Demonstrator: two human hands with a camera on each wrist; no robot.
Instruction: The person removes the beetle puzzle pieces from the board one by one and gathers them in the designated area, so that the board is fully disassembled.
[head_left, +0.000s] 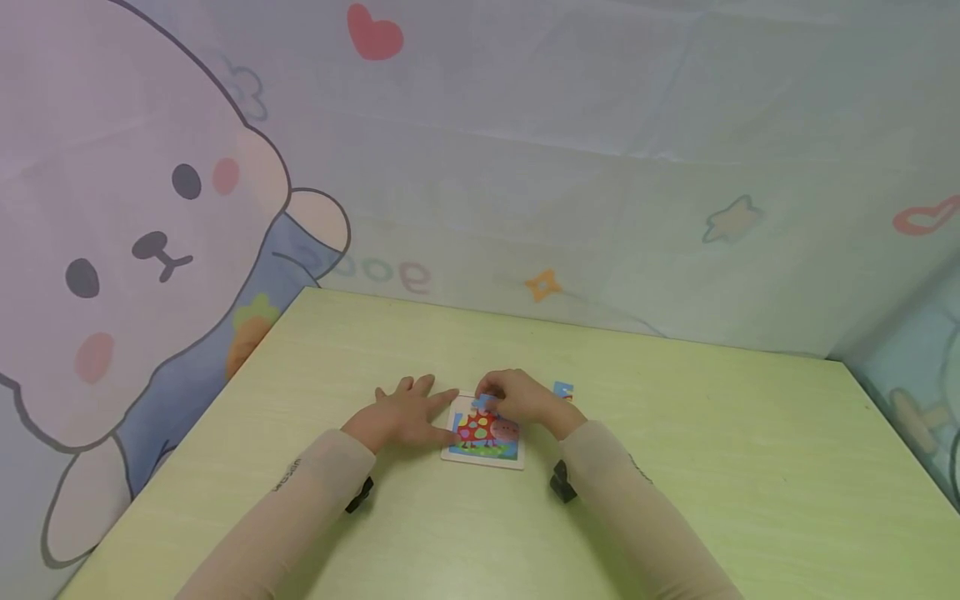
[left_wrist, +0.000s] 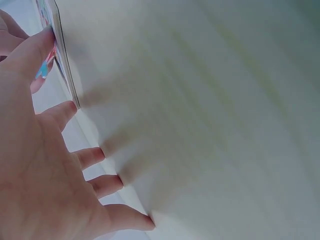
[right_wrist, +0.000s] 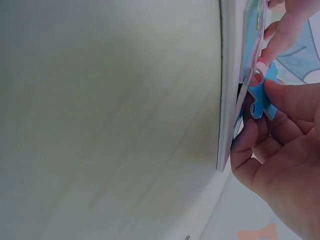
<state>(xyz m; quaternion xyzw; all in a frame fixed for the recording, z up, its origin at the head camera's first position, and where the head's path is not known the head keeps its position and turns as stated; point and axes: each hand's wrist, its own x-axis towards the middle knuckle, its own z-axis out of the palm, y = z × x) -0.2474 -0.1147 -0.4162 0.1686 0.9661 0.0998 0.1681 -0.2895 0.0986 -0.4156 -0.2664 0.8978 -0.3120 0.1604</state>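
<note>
A small jigsaw puzzle board [head_left: 465, 459] with a pale rim lies on the table, showing a red animal with coloured spots and a pink head. Over its upper part, my right hand [head_left: 521, 397] pinches a blue puzzle piece [right_wrist: 257, 100] between thumb and fingers; the right wrist view has the piece tilted, close against the board's face. My left hand [head_left: 405, 417] is spread at the board's left side. Its thumb presses on the board and its index fingertip touches near a corner, while the other fingertips rest on the table, as the left wrist view shows.
Another blue puzzle piece [head_left: 563, 389] lies on the table beyond my right wrist. The light yellow-green table [head_left: 750, 467] reaches back to a printed cloth [head_left: 525, 167] with a cartoon bear on the left. Black wrist straps [head_left: 562, 482] show under both forearms.
</note>
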